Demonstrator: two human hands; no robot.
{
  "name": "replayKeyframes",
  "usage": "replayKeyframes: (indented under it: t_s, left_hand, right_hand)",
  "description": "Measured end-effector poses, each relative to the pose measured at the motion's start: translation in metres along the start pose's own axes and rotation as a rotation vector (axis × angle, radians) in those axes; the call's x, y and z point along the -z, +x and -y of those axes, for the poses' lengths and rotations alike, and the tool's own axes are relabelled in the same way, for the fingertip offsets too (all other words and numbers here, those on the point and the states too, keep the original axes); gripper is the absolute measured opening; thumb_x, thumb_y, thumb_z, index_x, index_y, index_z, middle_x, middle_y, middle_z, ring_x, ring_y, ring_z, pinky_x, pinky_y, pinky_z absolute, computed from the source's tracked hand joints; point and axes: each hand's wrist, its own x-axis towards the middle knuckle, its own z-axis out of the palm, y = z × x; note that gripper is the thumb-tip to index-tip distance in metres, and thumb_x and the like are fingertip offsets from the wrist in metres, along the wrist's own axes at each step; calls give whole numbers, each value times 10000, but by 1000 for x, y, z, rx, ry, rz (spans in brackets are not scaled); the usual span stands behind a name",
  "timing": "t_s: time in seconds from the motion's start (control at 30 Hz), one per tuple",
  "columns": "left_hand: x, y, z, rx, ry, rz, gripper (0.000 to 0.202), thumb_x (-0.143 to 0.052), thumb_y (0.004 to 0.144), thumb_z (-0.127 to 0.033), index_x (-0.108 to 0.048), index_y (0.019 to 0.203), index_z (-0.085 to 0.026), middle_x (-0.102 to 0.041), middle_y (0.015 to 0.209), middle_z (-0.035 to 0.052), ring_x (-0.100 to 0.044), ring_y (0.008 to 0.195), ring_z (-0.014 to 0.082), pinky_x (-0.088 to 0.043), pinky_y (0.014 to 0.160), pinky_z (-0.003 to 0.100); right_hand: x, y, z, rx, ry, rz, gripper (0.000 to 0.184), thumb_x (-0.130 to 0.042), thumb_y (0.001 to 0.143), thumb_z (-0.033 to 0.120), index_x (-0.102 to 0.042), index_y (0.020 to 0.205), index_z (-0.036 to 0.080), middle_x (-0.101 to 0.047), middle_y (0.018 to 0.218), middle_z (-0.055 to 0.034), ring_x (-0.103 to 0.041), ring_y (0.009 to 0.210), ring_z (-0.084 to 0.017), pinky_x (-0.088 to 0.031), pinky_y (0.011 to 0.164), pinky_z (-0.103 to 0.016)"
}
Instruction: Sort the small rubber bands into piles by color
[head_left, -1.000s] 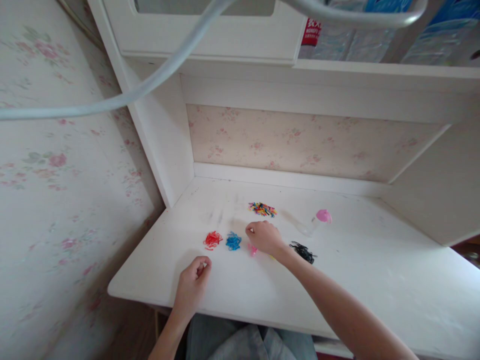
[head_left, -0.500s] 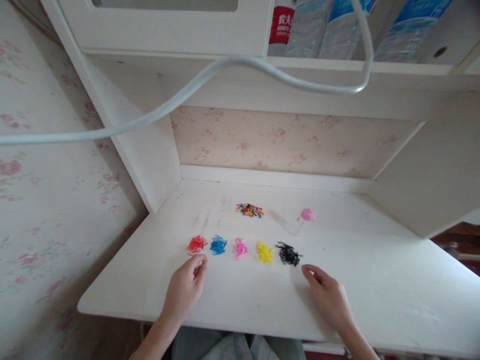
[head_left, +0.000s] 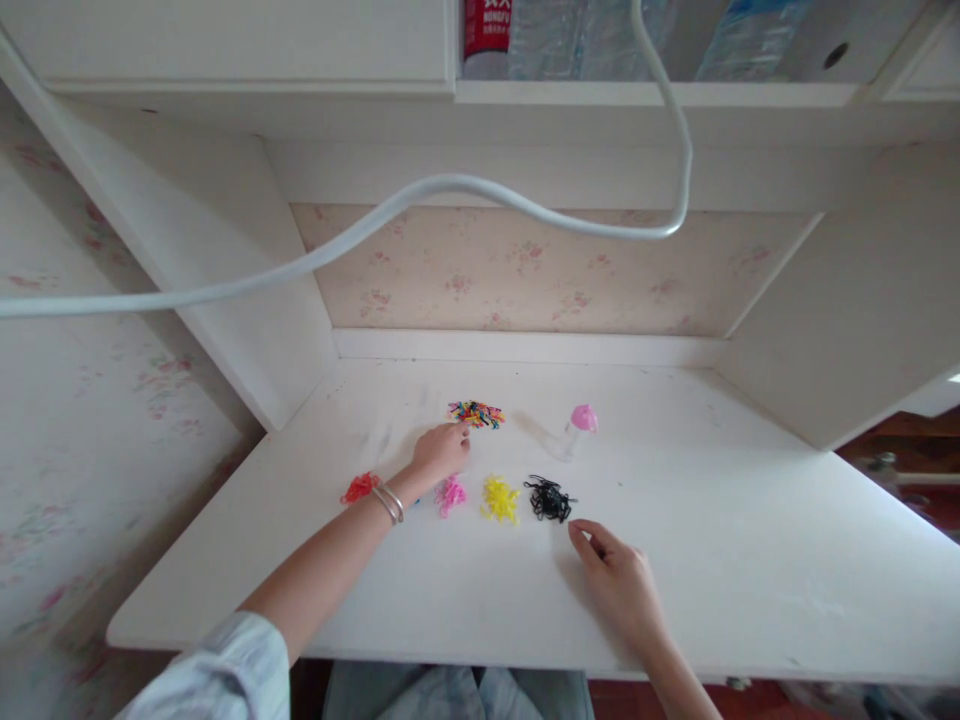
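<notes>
My left hand (head_left: 441, 449) reaches across the white desk (head_left: 720, 560), fingertips touching the near edge of a mixed-colour pile of small rubber bands (head_left: 476, 413). Whether it holds one I cannot see. Its wrist, wearing bangles, covers the blue pile. In a row nearer me lie a red pile (head_left: 358, 487), a pink pile (head_left: 450, 493), a yellow pile (head_left: 499, 498) and a black pile (head_left: 549, 498). My right hand (head_left: 619, 582) rests on the desk just right of and below the black pile, fingers loosely curled, holding nothing.
A clear bottle with a pink cap (head_left: 571, 430) lies right of the mixed pile. A white cable (head_left: 420, 195) hangs across the view. Water bottles (head_left: 555, 30) stand on the shelf above. Cabinet walls close in on both sides.
My left hand moved from the near desk edge up to the mixed pile, covering the blue pile. My right hand stayed near the black pile. The camera tilted downward.
</notes>
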Motion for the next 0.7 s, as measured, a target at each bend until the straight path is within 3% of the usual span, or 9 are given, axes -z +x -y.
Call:
replayKeyframes:
  t_s: [0.13, 0.3, 0.47, 0.7]
  left_hand:
    - [-11, 23, -10, -29, 26, -14, 263, -416, 881, -267, -601, 1066, -233, -629, 1111, 60, -579, 998, 207, -435, 819, 315]
    - [-22, 39, -14, -56, 38, -32, 272, -392, 901, -282, -613, 1048, -220, -601, 1121, 78, -552, 1039, 232, -446, 837, 360]
    - [-28, 43, -11, -69, 26, -52, 263, -408, 895, -282, -628, 1019, -209, -587, 1116, 90, -569, 989, 236, -455, 805, 367]
    - [-19, 36, -7, -82, -59, -68, 262, -424, 891, -318, -661, 971, -239, -598, 1064, 64, -579, 931, 210, -449, 786, 339]
  right_hand:
    - [-2, 3, -3, -12, -2, -13, 374, -407, 840, 506, -677, 908, 256, -572, 545, 34, -518, 516, -125, -350, 528, -209]
    - [-3, 4, -5, -4, -6, -19, 351, -410, 843, 497, -677, 889, 274, -546, 532, 36, -501, 515, -126, -338, 518, -207]
    - [-3, 5, -5, -14, -16, -20, 334, -417, 838, 490, -678, 883, 287, -545, 523, 38, -512, 523, -128, -336, 517, -205]
    - [-3, 5, -4, -11, -47, -36, 341, -411, 828, 486, -683, 889, 290, -595, 548, 31, -535, 534, -137, -341, 516, -207]
